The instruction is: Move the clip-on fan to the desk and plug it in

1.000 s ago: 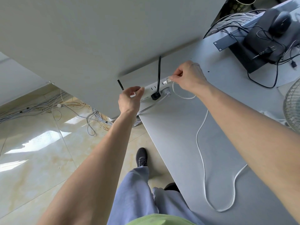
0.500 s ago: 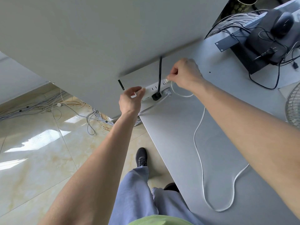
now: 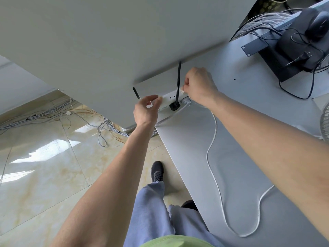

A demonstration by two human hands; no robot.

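1. Fan [image 3: 324,122]: only a slice of its wire guard shows at the frame's 3 o'clock edge, resting on the desk [image 3: 231,166]. Its white cord [image 3: 216,184] loops across the desk top and climbs toward 12 o'clock to your right hand.
2. Right hand [image 3: 198,86]: clenched, pinching the white plug [image 3: 182,90] at the power strip [image 3: 171,99]. Whether the prongs are seated, you cannot tell; fingers cover the socket.
3. Left hand [image 3: 146,111]: curled around the strip's 9 o'clock end, bracing it.
4. Judged stage: fan placed, plugging in under way.
5. Risks: the strip sits at the desk's far corner, so a hard push could slide it off if the left hand's grip slackens. Misaligned prongs would jam, since you are working partly blind. The slack loop could snag your forearm and tug the fan.
6. In the way: a black plug [image 3: 175,106] and its cable [image 3: 178,81] sit just beside your socket, at 9 o'clock of the white plug, crowding the fingers.
7. Around: a white panel [image 3: 106,41] overhangs the strip. Black equipment with tangled wires [image 3: 293,56] at 2 o'clock, well apart. Loose cables [image 3: 101,129] on the floor at 9 o'clock.
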